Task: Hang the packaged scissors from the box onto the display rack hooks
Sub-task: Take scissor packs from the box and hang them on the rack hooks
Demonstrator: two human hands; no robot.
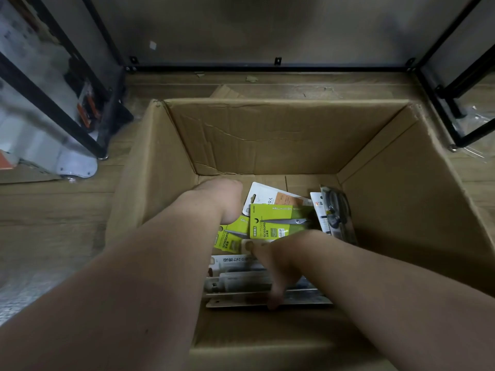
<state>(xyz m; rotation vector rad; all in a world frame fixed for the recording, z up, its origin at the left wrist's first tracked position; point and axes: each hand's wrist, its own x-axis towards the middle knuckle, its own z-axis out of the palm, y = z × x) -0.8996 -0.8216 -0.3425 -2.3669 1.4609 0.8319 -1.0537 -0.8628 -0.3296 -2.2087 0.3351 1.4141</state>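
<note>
- This is looking like a shop, or the stock corner of one.
- A big cardboard box (267, 135) is standing open on the wooden floor (53, 210), and many packs of scissors (270, 223) are lying in it, on printed cards with hanging holes.
- A black metal rack (267, 68) is standing just behind the box.
- More packed goods (88, 107) are sitting in another black frame at the left.

Dim, warm light; wide-angle bending at edges, left side blurred.

Dim wood-plank floor (53, 210) under a black metal frame (267, 68) against a plain grey wall (241, 28).
</note>
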